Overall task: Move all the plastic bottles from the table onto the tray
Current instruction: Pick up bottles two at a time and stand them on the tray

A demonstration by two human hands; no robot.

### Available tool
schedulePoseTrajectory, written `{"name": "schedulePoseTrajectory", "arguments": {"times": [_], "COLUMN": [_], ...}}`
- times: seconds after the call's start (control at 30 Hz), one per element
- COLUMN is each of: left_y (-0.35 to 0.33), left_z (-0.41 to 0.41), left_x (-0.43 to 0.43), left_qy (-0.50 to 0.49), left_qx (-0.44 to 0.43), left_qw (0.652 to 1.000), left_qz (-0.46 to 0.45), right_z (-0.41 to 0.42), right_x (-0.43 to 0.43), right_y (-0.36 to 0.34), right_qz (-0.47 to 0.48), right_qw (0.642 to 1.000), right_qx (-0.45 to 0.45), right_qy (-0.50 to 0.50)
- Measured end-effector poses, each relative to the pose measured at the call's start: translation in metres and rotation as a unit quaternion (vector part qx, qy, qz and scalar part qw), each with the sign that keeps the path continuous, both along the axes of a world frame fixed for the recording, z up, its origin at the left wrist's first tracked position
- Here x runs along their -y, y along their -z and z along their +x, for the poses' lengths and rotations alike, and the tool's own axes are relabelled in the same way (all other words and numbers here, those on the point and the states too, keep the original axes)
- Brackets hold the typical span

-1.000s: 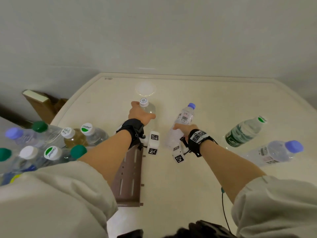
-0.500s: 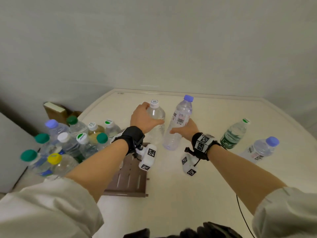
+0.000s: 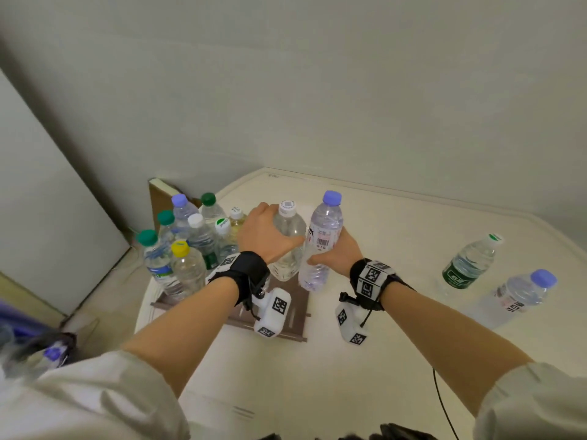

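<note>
My left hand grips a clear bottle with a white cap, held upright over the brown tray. Right beside it, my right hand holds a clear bottle with a purple cap, also upright at the tray's right edge. Whether either bottle's base touches the tray I cannot tell. Several upright bottles with green, white, purple and yellow caps crowd the tray's left part. On the table at the right stand a green-labelled bottle and a purple-capped bottle.
The cream table ends against a pale wall at the back. Left of the table lie a drop to the floor, a white panel and a cardboard box. A black cable hangs near my right forearm.
Both hands have carried their bottles left and toward me, from the table's middle to the tray. The camera has tilted up, so the bottles sit lower in view.
</note>
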State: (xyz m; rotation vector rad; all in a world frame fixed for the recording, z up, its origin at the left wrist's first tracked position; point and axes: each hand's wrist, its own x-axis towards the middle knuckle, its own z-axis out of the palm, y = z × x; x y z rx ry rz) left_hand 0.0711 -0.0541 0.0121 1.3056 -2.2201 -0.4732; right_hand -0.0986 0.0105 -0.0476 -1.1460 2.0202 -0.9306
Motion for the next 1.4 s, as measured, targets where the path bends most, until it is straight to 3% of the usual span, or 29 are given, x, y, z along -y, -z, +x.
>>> {"name": "schedulePoseTrajectory", "arguments": {"times": [0.5, 0.7, 0.8, 1.0, 1.17, 1.4], "left_y": [0.031, 0.048, 0.056, 0.071, 0.078, 0.092], "left_z": [0.082, 0.106, 0.113, 0.121, 0.121, 0.118], "left_x": [-0.009, 0.002, 0.009, 0.017, 0.022, 0.023], "left_qy": [-0.050, -0.118, -0.127, -0.137, -0.108, -0.079], "left_qx": [-0.016, -0.012, 0.008, 0.048, 0.090, 0.126], "left_qw": [0.998, 0.992, 0.990, 0.988, 0.989, 0.989], "left_qz": [0.029, 0.047, 0.063, 0.060, 0.037, 0.026], "right_z": [0.081, 0.112, 0.126, 0.141, 0.143, 0.136], "right_x": [-0.007, 0.002, 0.009, 0.024, 0.031, 0.036], "right_y": [0.009, 0.025, 0.034, 0.054, 0.061, 0.061], "right_qz": [0.028, 0.018, 0.004, 0.038, 0.055, 0.073], "right_qw": [0.997, 0.996, 0.996, 0.998, 0.998, 0.997], "right_qx": [-0.017, 0.058, 0.071, 0.011, 0.034, 0.020], "right_qy": [-0.074, -0.064, -0.061, -0.040, -0.003, -0.029]}}
